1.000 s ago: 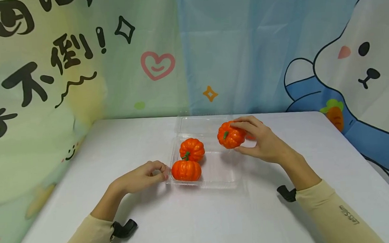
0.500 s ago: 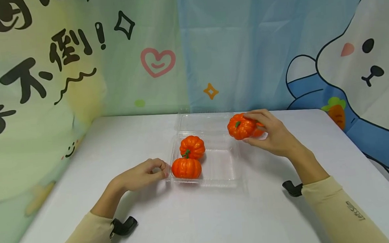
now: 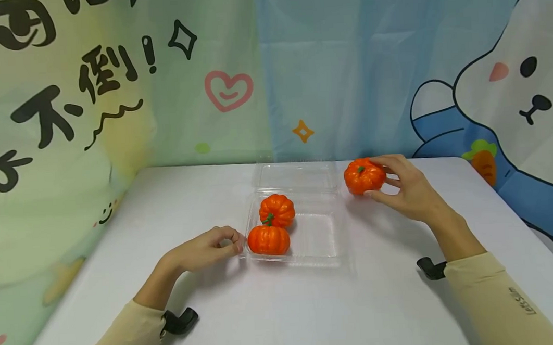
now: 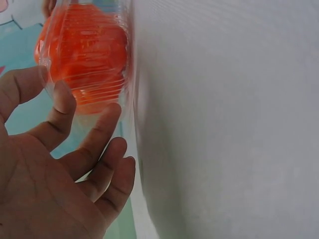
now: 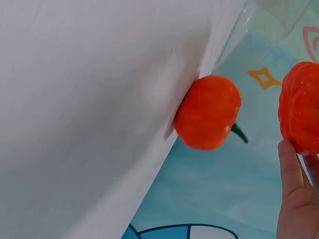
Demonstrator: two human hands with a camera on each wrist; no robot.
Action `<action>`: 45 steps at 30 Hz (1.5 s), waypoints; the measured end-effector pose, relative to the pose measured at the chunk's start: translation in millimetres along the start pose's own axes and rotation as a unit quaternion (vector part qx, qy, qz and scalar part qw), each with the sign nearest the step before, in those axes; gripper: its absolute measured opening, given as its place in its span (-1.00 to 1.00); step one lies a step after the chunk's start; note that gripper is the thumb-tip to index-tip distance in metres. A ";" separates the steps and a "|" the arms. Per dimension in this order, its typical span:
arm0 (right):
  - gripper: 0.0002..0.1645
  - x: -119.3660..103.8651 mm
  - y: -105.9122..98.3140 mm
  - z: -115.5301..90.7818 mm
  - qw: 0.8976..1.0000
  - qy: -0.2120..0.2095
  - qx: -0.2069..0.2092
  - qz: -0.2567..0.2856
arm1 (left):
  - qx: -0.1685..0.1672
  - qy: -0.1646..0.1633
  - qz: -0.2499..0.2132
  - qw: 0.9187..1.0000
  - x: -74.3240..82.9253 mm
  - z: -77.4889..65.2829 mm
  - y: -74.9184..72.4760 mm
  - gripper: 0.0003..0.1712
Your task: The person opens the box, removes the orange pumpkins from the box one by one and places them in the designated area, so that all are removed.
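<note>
A clear plastic clamshell box (image 3: pixel 315 238) lies with its lid (image 3: pixel 295 176) folded back, away from the person. Two small orange toy pumpkins sit along its left side: a rear pumpkin (image 3: pixel 277 211) and a front pumpkin (image 3: pixel 268 240). At the box's left edge, my left hand (image 3: pixel 205 250) pinches the rim between thumb and index finger; the other fingers (image 4: pixel 94 139) spread below it. My right hand (image 3: pixel 406 186) grips a third pumpkin (image 3: pixel 365 175) by its side, raised over the table right of the box. Another pumpkin (image 5: pixel 209 112) rests on the table, hidden in the head view.
A white-covered table (image 3: pixel 312 311) carries everything. Its far edge meets a printed cloth backdrop (image 3: pixel 346 70) with a cartoon bear and lettering. Black wrist mounts (image 3: pixel 181 322) stick out from both sleeves.
My right hand has carried its pumpkin from over the box's right side further right and slightly back, now covering the table pumpkin in the head view. The left hand stays at the rim.
</note>
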State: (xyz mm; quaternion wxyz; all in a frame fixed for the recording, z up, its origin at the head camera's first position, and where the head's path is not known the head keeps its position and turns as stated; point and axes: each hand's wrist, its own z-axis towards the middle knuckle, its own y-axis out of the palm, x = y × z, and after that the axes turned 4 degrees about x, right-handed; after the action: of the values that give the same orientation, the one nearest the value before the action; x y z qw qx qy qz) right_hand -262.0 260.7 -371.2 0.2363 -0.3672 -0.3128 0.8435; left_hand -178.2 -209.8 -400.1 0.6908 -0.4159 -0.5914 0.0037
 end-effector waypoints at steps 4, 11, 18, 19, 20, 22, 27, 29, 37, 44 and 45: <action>-0.13 5.4 -3.5 -2.4 1.000 0.027 0.001 -0.007 | 0.001 -0.004 0.006 1.000 1.5 -0.2 0.2 -0.78; -0.14 15.0 -8.0 -8.1 0.998 0.065 0.009 -0.014 | -0.002 0.000 0.007 1.000 1.1 -0.3 1.3 -0.78; -0.15 20.4 -15.2 -13.6 0.996 0.088 0.014 -0.025 | 0.000 0.006 0.014 1.000 2.3 0.8 -0.5 -0.80; -0.15 21.0 -15.9 -14.4 0.995 0.090 0.013 -0.025 | 0.001 0.005 0.017 1.000 2.4 0.8 -0.7 -0.80; -0.15 21.9 -16.7 -15.2 0.995 0.093 0.012 -0.026 | 0.001 0.007 0.017 1.000 2.8 0.7 -0.8 -0.81; -0.15 23.3 -18.2 -17.0 0.995 0.098 0.010 -0.031 | 0.001 0.005 0.020 1.000 1.8 1.0 -1.2 -0.82; -0.13 30.5 -20.8 -20.7 0.993 0.103 0.016 -0.048 | 0.001 0.006 0.019 1.000 0.2 1.1 -1.1 -0.82; -0.12 33.5 -21.6 -21.6 0.994 0.100 0.025 -0.047 | 0.001 0.007 0.019 1.000 0.1 0.9 -0.8 -0.81; -0.13 39.6 -25.9 -23.0 0.993 0.093 0.057 -0.043 | 0.002 0.010 0.024 1.000 -0.1 2.3 -1.6 -0.83; -0.09 44.0 -28.8 -25.7 0.987 0.137 0.061 -0.051 | 0.002 0.009 0.022 1.000 1.9 2.4 -1.9 -0.85; -0.09 45.1 -29.0 -26.0 0.986 0.146 0.060 -0.053 | 0.002 0.009 0.021 1.000 1.9 2.3 -1.7 -0.85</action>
State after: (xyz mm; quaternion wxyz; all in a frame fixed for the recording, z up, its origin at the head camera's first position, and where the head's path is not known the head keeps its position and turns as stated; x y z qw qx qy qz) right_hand -265.0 318.4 -386.0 0.3450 -0.4542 -0.2432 0.7845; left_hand -180.3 -208.6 -397.6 0.6964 -0.4271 -0.5765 0.0159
